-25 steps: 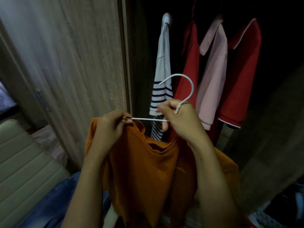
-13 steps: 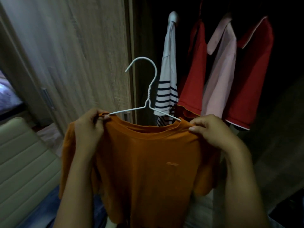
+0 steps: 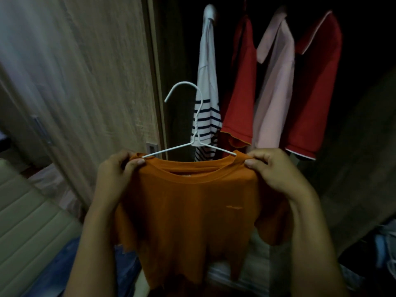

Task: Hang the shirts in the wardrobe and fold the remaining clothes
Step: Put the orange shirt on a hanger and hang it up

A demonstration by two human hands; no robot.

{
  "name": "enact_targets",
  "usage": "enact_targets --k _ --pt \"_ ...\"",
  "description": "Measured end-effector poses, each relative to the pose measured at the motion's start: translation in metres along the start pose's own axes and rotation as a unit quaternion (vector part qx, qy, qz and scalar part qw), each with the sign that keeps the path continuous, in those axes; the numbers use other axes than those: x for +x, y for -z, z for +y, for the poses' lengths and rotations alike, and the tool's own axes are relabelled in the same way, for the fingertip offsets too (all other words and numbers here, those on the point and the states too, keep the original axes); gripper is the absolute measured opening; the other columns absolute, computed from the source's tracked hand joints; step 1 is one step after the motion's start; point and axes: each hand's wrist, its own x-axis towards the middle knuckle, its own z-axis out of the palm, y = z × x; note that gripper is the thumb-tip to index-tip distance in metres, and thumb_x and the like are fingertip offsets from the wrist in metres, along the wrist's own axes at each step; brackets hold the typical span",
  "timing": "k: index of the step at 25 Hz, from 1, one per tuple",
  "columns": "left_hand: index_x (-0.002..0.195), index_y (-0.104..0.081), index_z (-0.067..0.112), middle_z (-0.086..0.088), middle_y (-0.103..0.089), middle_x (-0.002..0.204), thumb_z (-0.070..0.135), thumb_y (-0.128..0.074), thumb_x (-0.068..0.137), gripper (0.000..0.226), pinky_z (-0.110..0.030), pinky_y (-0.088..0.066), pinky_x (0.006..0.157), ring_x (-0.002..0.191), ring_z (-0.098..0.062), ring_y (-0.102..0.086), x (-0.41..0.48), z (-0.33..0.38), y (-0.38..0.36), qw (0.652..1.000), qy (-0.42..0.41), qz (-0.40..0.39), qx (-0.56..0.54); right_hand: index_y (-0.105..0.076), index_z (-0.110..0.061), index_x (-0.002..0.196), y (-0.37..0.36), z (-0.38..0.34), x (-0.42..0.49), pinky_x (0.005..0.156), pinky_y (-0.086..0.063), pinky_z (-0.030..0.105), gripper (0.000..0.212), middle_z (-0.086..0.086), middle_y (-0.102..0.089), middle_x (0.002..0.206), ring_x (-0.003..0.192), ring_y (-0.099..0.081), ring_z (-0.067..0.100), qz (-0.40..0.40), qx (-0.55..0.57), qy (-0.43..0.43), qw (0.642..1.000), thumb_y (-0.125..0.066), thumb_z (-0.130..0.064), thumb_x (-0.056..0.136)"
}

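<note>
Right hand (image 3: 276,174) moved from the hanger (image 3: 195,136) neck to the orange shirt (image 3: 188,211) shoulder; the hanger is now upright, just left of the striped shirt (image 3: 209,116).

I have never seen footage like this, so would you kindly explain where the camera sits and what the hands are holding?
There is no machine here: a person wears one camera on the head, looking forward and down, so both arms are their own. The left hand and right hand each pinch a shoulder of an orange T-shirt that sits on a white wire hanger, its hook free. Right of the wooden wardrobe door hang a white navy-striped shirt, a red shirt, a pink shirt and a white-trimmed red shirt. A pale padded seat is at lower left.
</note>
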Motion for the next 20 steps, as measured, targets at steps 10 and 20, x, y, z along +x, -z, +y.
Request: enact_targets --k 10,20 --pt "0.091 -0.064 0.026 0.006 -0.064 0.086 0.04 -0.058 0.082 0.018 -0.024 -0.041 0.07 0.084 -0.015 -0.06 -0.024 -0.002 -0.06 0.983 -0.022 -0.182 -0.012 -0.067 -0.026 0.069 0.008 0.038 -0.052 0.067 -0.043 0.02 0.027 -0.008 -0.068 0.07 0.068 -0.058 -0.001 0.01 -0.015 -0.106 0.994 -0.06 -0.01 0.089" --pt "0.117 -0.059 0.019 -0.004 -0.066 0.105 0.019 -0.055 0.091 0.026 -0.026 -0.043 0.077 0.09 -0.015 -0.06 -0.101 0.006 -0.1 0.948 -0.046 -0.312 -0.034 -0.059 -0.004 0.07 -0.006 0.069 -0.193 0.062 -0.037 0.025 0.024 0.006 -0.057 0.065 0.064 -0.052 0.015 0.086 -0.077 -0.326 0.938 -0.055 -0.012 0.092"
